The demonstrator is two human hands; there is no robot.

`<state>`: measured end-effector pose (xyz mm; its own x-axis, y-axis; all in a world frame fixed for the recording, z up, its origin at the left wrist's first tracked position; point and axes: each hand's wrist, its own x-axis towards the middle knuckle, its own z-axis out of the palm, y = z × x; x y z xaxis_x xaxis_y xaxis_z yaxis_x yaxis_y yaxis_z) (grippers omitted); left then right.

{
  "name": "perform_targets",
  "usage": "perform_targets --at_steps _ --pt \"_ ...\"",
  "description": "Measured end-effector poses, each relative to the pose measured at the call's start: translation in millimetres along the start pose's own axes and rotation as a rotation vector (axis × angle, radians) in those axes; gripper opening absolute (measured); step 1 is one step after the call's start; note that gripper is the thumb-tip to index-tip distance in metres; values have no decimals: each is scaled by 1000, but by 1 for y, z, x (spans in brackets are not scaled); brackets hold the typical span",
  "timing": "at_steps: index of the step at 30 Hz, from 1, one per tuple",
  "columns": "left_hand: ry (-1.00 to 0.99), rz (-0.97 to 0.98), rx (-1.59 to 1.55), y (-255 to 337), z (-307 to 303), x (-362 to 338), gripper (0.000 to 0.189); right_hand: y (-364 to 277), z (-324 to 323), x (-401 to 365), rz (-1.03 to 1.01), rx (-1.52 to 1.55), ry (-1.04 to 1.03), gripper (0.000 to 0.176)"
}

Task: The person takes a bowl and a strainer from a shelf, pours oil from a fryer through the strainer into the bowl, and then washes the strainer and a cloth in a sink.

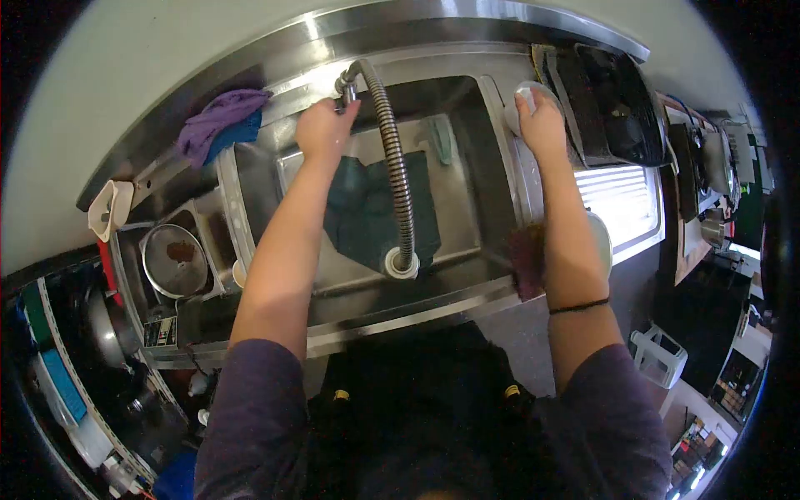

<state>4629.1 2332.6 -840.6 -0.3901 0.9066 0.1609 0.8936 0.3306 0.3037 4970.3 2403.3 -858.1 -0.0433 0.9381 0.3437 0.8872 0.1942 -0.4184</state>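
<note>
My left hand (325, 132) is closed around the base of the faucet (350, 90), at its handle, on the sink's back edge. From there a ribbed metal hose (392, 142) arches down over the steel sink (467, 208). Its white spout end (402, 263) hangs above a dark green cloth (354, 208) lying on the sink bottom. My right hand (542, 125) grips a small white round dish (510, 115) by its rim, over the ledge right of the basin. Near the basin's back right lies a pale green scrubbing cloth (442, 138).
Purple (218, 121) and blue cloths (237, 136) lie at the back left. A metal pot (175, 260) sits in the left basin. A black crate (617, 104) stands beyond my right hand. A dark red cloth (527, 260) drapes the front edge beside a pale round container (602, 242).
</note>
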Motion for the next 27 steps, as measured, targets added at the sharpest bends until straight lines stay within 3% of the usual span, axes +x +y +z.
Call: perform_targets --at_steps 2,6,10,12,14,17,23,25,27 --pt "-5 110 23 11 -5 -4 40 5 11 -1 -45 17 -87 45" --pt "95 316 18 11 4 -11 27 3 19 -5 -115 -102 -66 39" --pt "136 205 -252 -20 27 -59 23 2 16 -7 -158 -171 -46 34" --pt "-131 -20 -219 -56 59 -94 20 3 16 -7 -187 -198 -29 32" --pt "-355 -4 50 -95 90 -140 24 3 14 -7 -214 -221 -35 30" --pt "-443 6 201 -144 123 -198 37 1 15 -11 -202 -149 -4 27" --pt "-559 -107 105 -146 115 -198 44 -1 13 -12 -177 -112 -60 29" --pt "-584 -103 140 -150 114 -196 43 7 18 -11 -219 -52 8 33" --pt "-610 -69 164 -154 114 -198 41 15 17 -9 -160 -10 -61 33"
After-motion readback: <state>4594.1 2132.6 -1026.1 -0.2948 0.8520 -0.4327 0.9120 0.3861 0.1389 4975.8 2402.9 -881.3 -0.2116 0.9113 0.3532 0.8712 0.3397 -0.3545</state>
